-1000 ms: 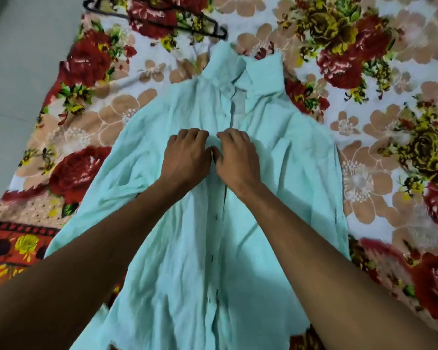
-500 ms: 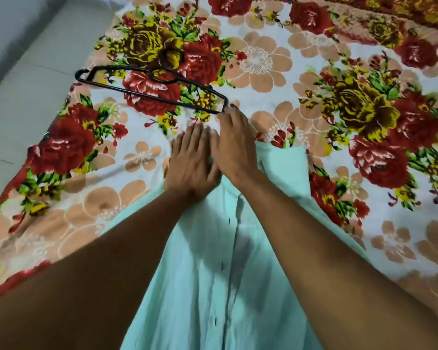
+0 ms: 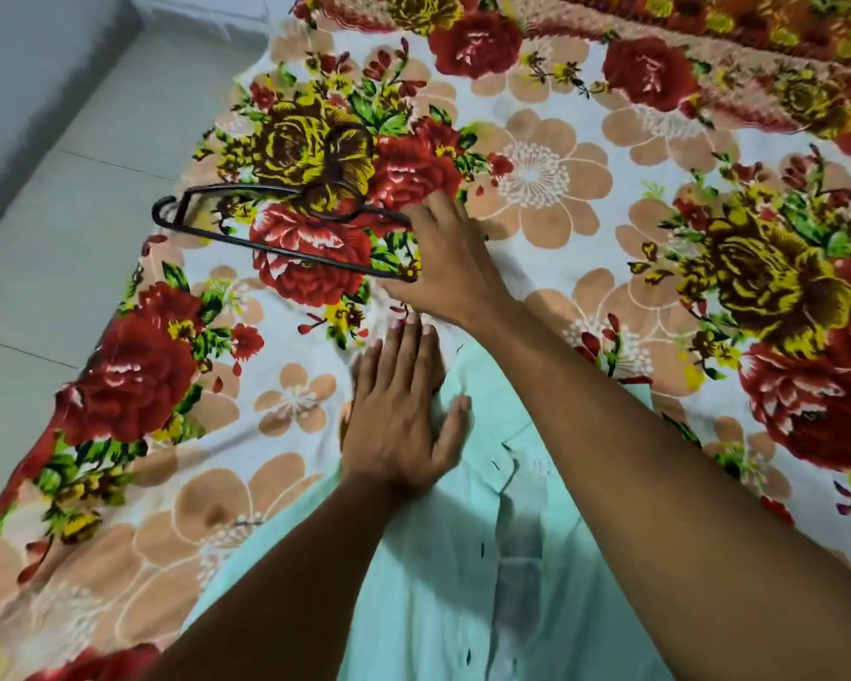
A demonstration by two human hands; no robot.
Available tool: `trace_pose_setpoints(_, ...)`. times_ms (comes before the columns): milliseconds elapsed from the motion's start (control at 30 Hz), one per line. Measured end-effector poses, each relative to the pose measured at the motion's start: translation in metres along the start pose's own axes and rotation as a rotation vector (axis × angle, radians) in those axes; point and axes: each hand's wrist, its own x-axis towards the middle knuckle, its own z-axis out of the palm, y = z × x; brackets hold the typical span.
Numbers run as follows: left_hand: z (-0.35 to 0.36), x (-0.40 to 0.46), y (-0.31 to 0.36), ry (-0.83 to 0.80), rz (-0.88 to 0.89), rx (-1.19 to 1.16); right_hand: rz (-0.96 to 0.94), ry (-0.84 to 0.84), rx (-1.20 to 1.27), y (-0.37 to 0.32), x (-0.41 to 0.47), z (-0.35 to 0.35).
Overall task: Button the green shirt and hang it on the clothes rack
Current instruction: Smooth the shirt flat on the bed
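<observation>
The pale green shirt (image 3: pixel 463 582) lies flat on the floral bedsheet (image 3: pixel 610 228), front up, with its collar end under my hands. Small dark buttons run down its placket. My left hand (image 3: pixel 399 425) rests flat on the collar area, fingers straight and slightly apart. My right hand (image 3: pixel 448 258) reaches beyond the shirt and closes over the right end of a black hanger (image 3: pixel 286 250), thumb under the lower bar. The hanger lies on the sheet with its hook pointing away from me. No clothes rack is in view.
The sheet's left edge meets a pale tiled floor (image 3: pixel 70 213), and a grey wall (image 3: pixel 20 66) rises at the top left. A patterned border band (image 3: pixel 708 27) runs along the sheet's far edge.
Both hands left the middle of the placket and moved up to the collar. The right hand then went on to the hanger's end, while the left flattened on the collar. The view tilted forward.
</observation>
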Motion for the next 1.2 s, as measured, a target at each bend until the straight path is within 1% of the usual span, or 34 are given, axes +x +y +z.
trace_pose_setpoints(167,0.001,0.000,-0.001,0.027,0.022,-0.029,0.044,0.131,0.052,-0.003,-0.042,-0.032)
trace_pose_setpoints(233,-0.001,-0.001,-0.003,0.030,0.019,-0.037,0.078,0.167,0.082,-0.002,-0.073,-0.044)
trace_pose_setpoints(333,-0.011,-0.002,0.004,0.048,0.020,-0.069,0.160,0.210,0.065,-0.003,-0.132,-0.061)
trace_pose_setpoints(400,-0.021,-0.008,0.010,0.104,0.087,-0.033,0.208,0.236,0.063,-0.003,-0.170,-0.069)
trace_pose_setpoints(433,-0.023,-0.018,0.016,0.164,0.120,-0.039,0.225,0.257,0.066,-0.003,-0.190,-0.074)
trace_pose_setpoints(467,-0.025,-0.026,0.020,0.210,0.133,-0.058,0.238,0.270,0.070,-0.003,-0.204,-0.076)
trace_pose_setpoints(500,-0.025,-0.044,0.027,0.219,0.126,-0.096,0.251,0.282,0.072,-0.004,-0.224,-0.077)
trace_pose_setpoints(533,-0.023,-0.057,0.034,0.193,0.105,-0.126,0.270,0.294,0.077,-0.003,-0.235,-0.077)
trace_pose_setpoints(567,-0.020,-0.069,0.041,0.132,0.076,-0.144,0.296,0.303,0.085,-0.004,-0.248,-0.077)
trace_pose_setpoints(633,-0.016,-0.084,0.053,0.031,0.056,-0.067,0.346,0.326,0.100,-0.008,-0.271,-0.074)
trace_pose_setpoints(667,-0.015,-0.084,0.058,0.013,0.046,-0.031,0.364,0.336,0.104,-0.010,-0.280,-0.073)
trace_pose_setpoints(733,-0.021,-0.076,0.064,0.012,-0.016,-0.064,0.386,0.355,0.095,-0.012,-0.298,-0.071)
trace_pose_setpoints(800,-0.030,-0.068,0.066,0.007,-0.120,-0.183,0.403,0.360,0.078,-0.013,-0.312,-0.070)
trace_pose_setpoints(900,-0.044,-0.067,0.061,0.032,-0.356,-0.506,0.455,0.360,0.078,-0.015,-0.338,-0.071)
trace_pose_setpoints(1067,-0.064,-0.077,0.051,0.094,-0.696,-1.071,0.530,0.378,0.095,-0.009,-0.377,-0.082)
trace_pose_setpoints(1100,-0.065,-0.079,0.047,0.118,-0.747,-1.146,0.540,0.385,0.095,-0.008,-0.385,-0.085)
trace_pose_setpoints(1200,-0.065,-0.082,0.038,0.200,-0.812,-1.179,0.585,0.378,0.090,-0.003,-0.400,-0.086)
